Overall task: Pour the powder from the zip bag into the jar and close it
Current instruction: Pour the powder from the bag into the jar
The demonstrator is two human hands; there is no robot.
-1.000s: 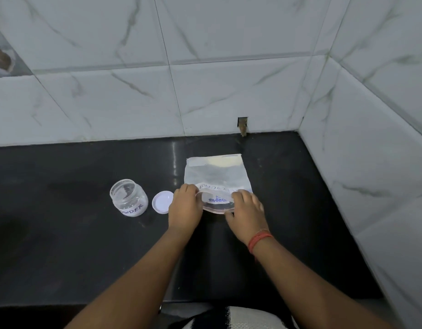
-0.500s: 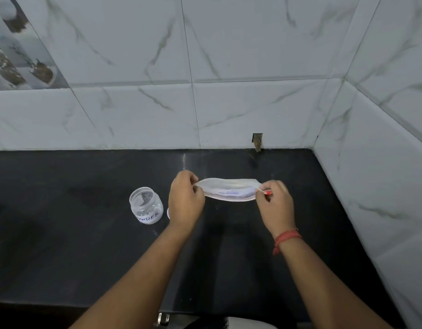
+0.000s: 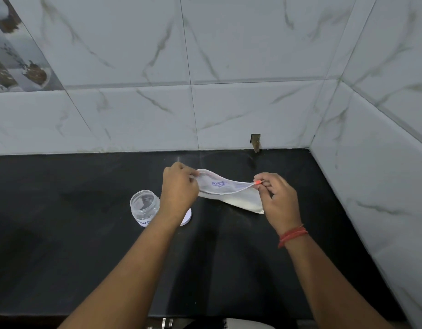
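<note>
The clear zip bag (image 3: pixel 225 189) with pale powder in its lower part hangs above the black counter (image 3: pixel 86 245), its mouth stretched sideways. My left hand (image 3: pixel 179 189) pinches the bag's left top corner. My right hand (image 3: pixel 277 199) pinches the right end at the orange zip slider (image 3: pixel 257 183). The small clear jar (image 3: pixel 144 207) stands open on the counter just left of my left wrist, a label partly showing. Its white lid (image 3: pixel 187 218) lies flat beside it, mostly hidden by my left forearm.
White marble-look tiled walls close the counter at the back and on the right, meeting in a corner (image 3: pixel 311 143). A small notch with a stub (image 3: pixel 256 142) sits at the base of the back wall. The counter's front edge (image 3: pixel 110 315) runs below my forearms.
The bag went from lying flat on the counter to being held up between both hands. Its mouth is now pulled wide, and my right hand has drawn apart from my left.
</note>
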